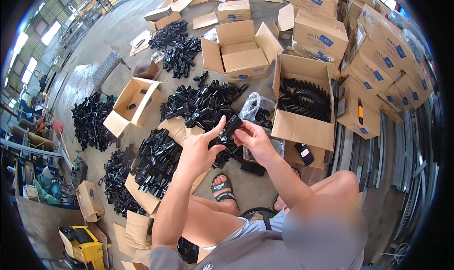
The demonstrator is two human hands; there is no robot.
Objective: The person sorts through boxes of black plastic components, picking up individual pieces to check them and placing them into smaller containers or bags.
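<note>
Between the thumb and fingers of my right hand (254, 138) is a small black plastic-looking part (232, 125), held up in front of me. My left hand (197, 151) is beside it, index finger stretched out and thumb apart, with nothing visible in its grip. Whether the left fingers touch the part cannot be told. Just beyond the hands lies a loose pile of similar black parts (203, 100). To the right, an open cardboard box (302, 129) contains black parts stacked in curved rows. A clear plastic bag (250, 105) sits between the pile and that box.
More black parts are heaped at left (90, 121) and near left (156, 159). An open carton (243, 60) stands ahead. Stacked closed cartons (319, 36) and long metal profiles (369, 163) line the right. A marker-like orange tool (360, 113) rests on a carton.
</note>
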